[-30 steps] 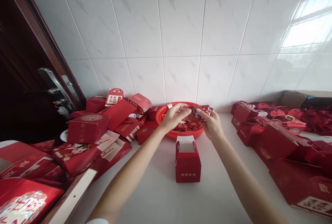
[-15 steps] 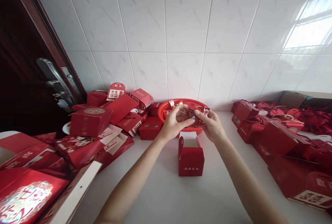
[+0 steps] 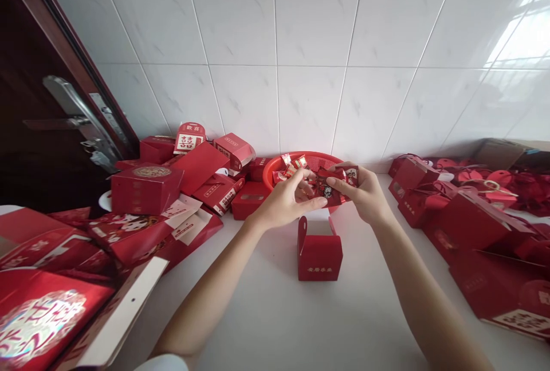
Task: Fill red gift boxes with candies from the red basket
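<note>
- Together, my left hand point(image 3: 281, 204) and right hand point(image 3: 368, 192) frame shiny red packets point(image 3: 330, 189) at the near side of a red basket point(image 3: 268, 175).
- Right: thumb and fingers clamp the packets.
- Left: thumb and fingers curl at the packets' edge; whether they grip, I cannot tell.
- Just below, a red box point(image 3: 320, 257) stands open on the white table point(image 3: 279, 314).
</note>
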